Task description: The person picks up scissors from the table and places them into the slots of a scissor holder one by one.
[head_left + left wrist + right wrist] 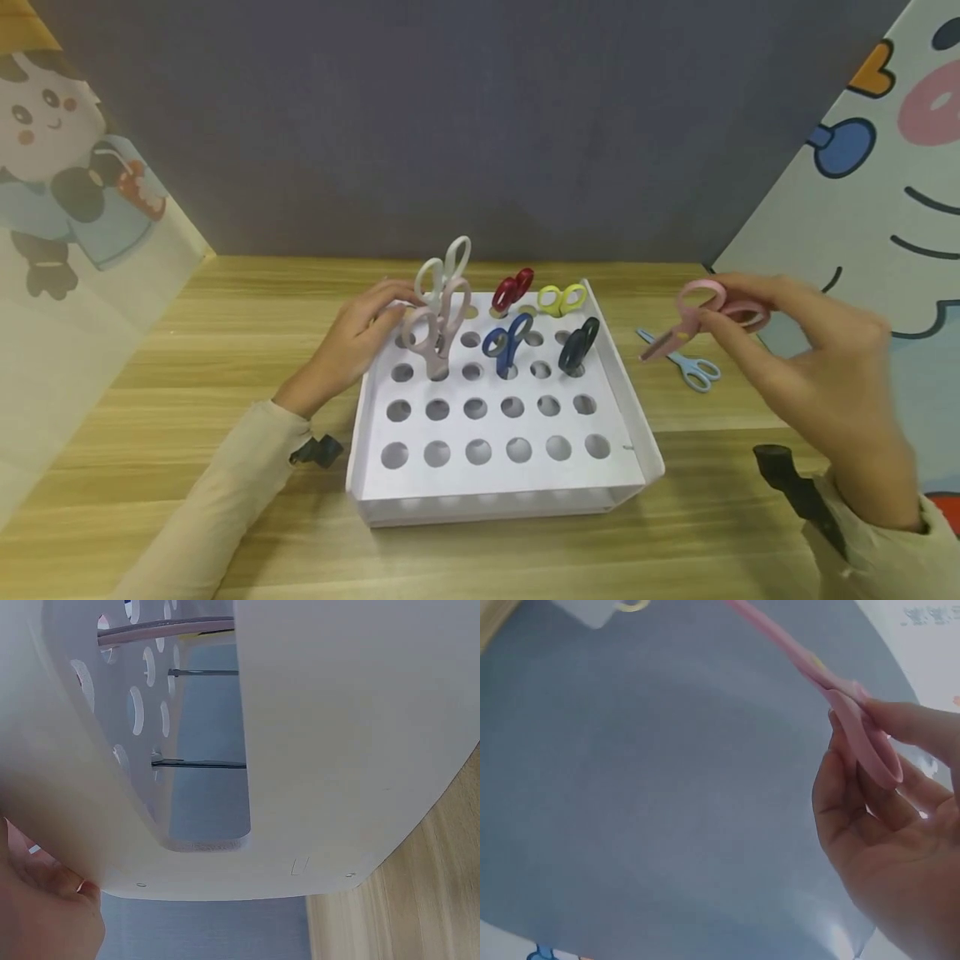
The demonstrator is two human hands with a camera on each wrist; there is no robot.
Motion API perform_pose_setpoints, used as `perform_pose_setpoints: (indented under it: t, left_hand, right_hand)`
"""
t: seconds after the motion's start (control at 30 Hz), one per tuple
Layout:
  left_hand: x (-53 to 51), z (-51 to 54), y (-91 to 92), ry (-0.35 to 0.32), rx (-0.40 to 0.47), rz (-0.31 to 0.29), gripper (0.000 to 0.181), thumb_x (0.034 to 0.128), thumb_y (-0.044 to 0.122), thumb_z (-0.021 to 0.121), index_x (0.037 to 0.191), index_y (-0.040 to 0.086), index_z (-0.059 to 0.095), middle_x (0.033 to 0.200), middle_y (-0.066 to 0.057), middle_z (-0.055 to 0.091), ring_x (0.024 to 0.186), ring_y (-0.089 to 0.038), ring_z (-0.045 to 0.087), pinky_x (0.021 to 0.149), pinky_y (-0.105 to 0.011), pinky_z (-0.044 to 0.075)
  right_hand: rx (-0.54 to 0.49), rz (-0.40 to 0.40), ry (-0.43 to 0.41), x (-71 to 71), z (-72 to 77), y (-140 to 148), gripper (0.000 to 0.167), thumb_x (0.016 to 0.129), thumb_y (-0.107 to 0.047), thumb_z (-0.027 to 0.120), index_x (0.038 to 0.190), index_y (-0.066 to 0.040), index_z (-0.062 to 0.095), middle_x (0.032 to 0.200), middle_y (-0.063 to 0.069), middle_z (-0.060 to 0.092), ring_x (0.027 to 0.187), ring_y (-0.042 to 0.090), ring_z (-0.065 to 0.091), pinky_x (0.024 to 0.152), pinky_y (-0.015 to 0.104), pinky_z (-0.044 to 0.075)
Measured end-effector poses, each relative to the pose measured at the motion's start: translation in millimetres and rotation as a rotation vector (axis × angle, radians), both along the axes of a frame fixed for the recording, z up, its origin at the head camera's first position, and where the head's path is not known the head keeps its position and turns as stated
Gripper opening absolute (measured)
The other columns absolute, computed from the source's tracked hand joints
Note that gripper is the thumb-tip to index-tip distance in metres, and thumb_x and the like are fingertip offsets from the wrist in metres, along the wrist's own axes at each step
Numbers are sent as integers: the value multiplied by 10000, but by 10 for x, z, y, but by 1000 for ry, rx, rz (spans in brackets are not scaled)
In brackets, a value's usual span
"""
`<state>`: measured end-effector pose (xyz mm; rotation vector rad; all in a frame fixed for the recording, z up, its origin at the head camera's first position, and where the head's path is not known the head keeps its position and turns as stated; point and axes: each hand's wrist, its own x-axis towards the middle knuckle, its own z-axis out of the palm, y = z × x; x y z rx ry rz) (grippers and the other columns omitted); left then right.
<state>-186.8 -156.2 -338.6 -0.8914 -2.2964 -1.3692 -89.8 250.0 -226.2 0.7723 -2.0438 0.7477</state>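
My right hand (825, 367) pinches a pair of pink scissors (686, 323) by the handle loops, above the table to the right of the white rack (492, 429). In the right wrist view, thumb and fingers hold the pink handle. My left hand (348, 342) grips the rack's back left corner, beside the white scissors (454, 257). Pale pink scissors (437, 364), blue scissors (503, 358), dark green scissors (572, 350), red scissors (506, 294) and yellow scissors (556, 305) stand in its holes, handles up. In the left wrist view, the rack's side wall (337, 750) hides most of the left hand.
Light blue scissors (693, 367) lie on the wooden table (705, 508), below the pink scissors. A grey panel (465, 133) rises behind the rack. Printed cartoon panels stand at the left (97, 275) and right (900, 200).
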Motion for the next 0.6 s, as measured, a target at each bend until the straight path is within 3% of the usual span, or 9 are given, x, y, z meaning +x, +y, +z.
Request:
perform_pose_setpoints:
  t: [0.17, 0.33, 0.4, 0.53, 0.6]
  left_hand:
    - [-5, 4, 5, 1, 5, -9, 246, 1014, 41, 467, 1120, 42, 689, 1222, -98, 658, 1247, -248, 547, 1167, -437, 281]
    - [-17, 13, 27, 9, 17, -20, 252, 1007, 18, 462, 1108, 25, 693, 1213, -118, 664, 1259, -283, 545, 1214, -406, 182]
    - [-17, 10, 28, 5, 14, -19, 253, 1008, 22, 461, 1111, 29, 692, 1216, -115, 663, 1258, -272, 545, 1193, -408, 236]
    - [-8, -9, 9, -6, 6, -13, 261, 1016, 30, 449, 1120, 37, 689, 1230, -107, 653, 1262, -251, 534, 1145, -434, 311]
    - [6, -17, -9, -6, 8, -8, 261, 1018, 26, 446, 1117, 39, 687, 1229, -101, 652, 1264, -239, 530, 1142, -443, 313]
  right_hand:
    - [-17, 45, -7, 82, 14, -68, 255, 827, -119, 809, 1001, 58, 748, 825, 103, 728, 800, -32, 601, 753, 105, 421]
    - [-27, 165, -22, 125, -26, -131, 235, 792, -58, 815, 982, 64, 750, 821, 76, 736, 745, 12, 602, 735, 115, 438]
    - [-22, 224, -29, 118, -74, -122, 242, 768, -33, 822, 975, 69, 749, 841, 85, 744, 732, 37, 613, 735, 120, 446]
    - [71, 312, -89, 123, -135, -116, 246, 790, -66, 824, 1003, 30, 749, 908, 79, 749, 777, 66, 643, 768, 130, 466]
    - [159, 317, -143, 140, -122, -157, 239, 822, -110, 812, 1041, -41, 750, 923, 14, 739, 812, 40, 632, 775, 131, 461]
